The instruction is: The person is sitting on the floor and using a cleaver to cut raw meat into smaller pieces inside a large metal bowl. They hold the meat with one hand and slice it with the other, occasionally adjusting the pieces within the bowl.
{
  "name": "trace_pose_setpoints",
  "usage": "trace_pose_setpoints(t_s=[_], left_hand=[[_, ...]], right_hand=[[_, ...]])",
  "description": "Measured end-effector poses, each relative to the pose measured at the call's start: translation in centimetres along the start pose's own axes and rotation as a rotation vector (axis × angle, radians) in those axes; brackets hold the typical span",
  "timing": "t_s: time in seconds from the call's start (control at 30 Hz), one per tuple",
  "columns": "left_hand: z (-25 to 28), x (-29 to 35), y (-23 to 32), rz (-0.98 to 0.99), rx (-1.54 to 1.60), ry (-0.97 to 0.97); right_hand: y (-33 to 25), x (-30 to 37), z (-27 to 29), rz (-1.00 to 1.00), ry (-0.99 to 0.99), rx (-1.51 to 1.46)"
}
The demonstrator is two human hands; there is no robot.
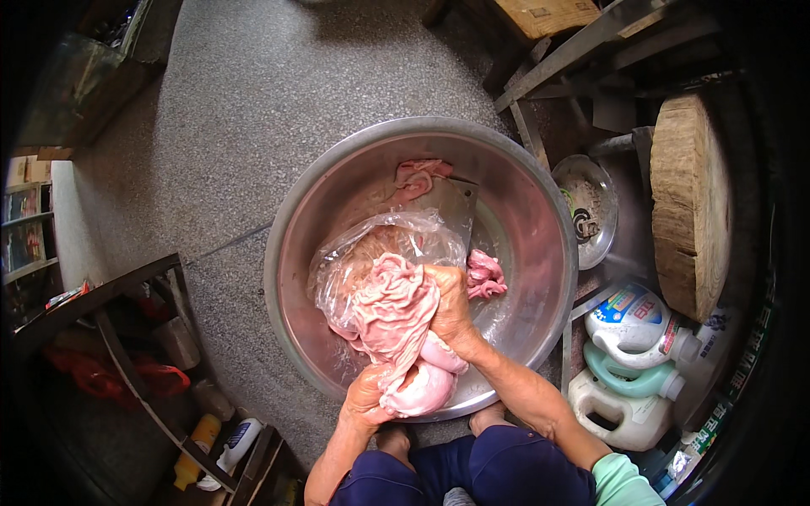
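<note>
Both my hands grip a large pink, wrinkled animal stomach over the near part of a wide metal basin. My left hand is closed at its lower left edge. On the upper right side, my right hand is closed round its folds; some fingertips are hidden. A smooth pale lobe bulges out between my hands. Just beyond lies a clear plastic bag with wet, pinkish contents. A cleaver rests in the basin, its handle hard to make out. Smaller pink meat pieces lie right of my right hand.
Another meat scrap lies at the basin's far side. To the right stand a metal bowl, a thick round chopping block and several plastic jugs. A wooden shelf with bottles is at left. Speckled floor stretches beyond.
</note>
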State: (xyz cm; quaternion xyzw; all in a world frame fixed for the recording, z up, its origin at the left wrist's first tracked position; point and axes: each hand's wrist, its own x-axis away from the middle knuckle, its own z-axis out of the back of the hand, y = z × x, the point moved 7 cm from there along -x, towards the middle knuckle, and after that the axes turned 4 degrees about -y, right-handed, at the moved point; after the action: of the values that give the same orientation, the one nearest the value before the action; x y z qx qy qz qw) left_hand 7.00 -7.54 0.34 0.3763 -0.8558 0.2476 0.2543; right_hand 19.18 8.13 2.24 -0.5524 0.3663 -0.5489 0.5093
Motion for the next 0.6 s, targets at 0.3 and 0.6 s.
trace_pose_setpoints(t_s=[0.3, 0.6], left_hand=[[-1.0, 0.5, 3.4, -0.267, -0.177, 0.117], [-3.2, 0.9, 4.8, -0.374, -0.259, -0.035]], right_hand=[[0.9, 4.5, 0.4, 0.104, -0.217, -0.061], [-0.2, 5.5, -0.4, -0.487, -0.302, -0.843]])
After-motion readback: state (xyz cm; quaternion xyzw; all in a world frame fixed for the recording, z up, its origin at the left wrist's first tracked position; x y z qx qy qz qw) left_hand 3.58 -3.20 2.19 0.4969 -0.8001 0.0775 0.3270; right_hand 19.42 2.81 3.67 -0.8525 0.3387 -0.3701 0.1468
